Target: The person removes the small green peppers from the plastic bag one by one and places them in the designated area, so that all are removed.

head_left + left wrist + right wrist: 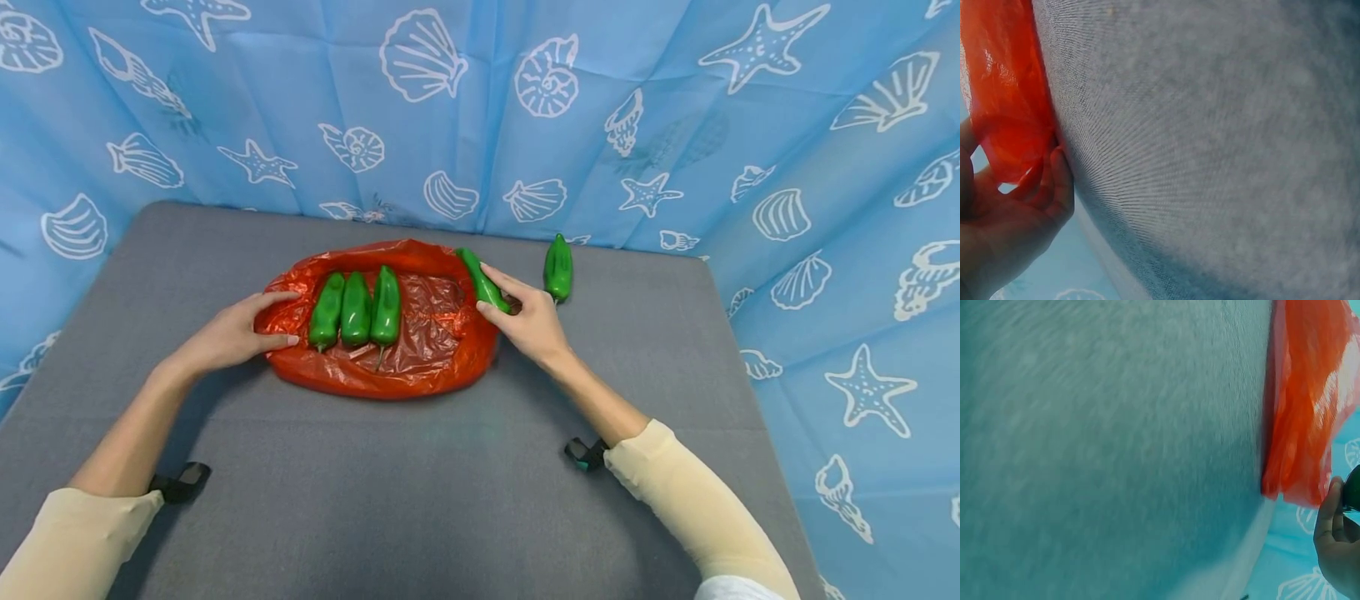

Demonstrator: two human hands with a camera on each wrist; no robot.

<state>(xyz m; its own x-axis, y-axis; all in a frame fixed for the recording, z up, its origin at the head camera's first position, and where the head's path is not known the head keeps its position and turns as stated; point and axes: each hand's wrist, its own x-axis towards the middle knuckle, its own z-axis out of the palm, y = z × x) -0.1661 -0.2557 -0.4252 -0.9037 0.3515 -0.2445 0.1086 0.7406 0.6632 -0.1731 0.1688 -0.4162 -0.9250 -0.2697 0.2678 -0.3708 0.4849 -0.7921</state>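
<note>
A red plastic bag (352, 382) lies spread open like a shallow tray, its rim rolled up. Inside, toward the left, three green peppers (356, 310) stand side by side, stems toward the near rim. My left hand (228, 333) grips the bag's left end, thumb and fingers spread apart around it; in the left wrist view the fingers curl by the red plastic (1007, 81). Over the bag's right rim, my right hand (531, 321) pinches another green pepper (482, 279) between thumb and fingers, tilted. Only a dark end of this pepper (1352, 490) shows in the right wrist view.
One more green pepper (558, 268) lies on the grey table (450, 500) beyond the right hand, near the back edge. A blue curtain (480, 108) with white shells and starfish hangs behind the table and along its right side.
</note>
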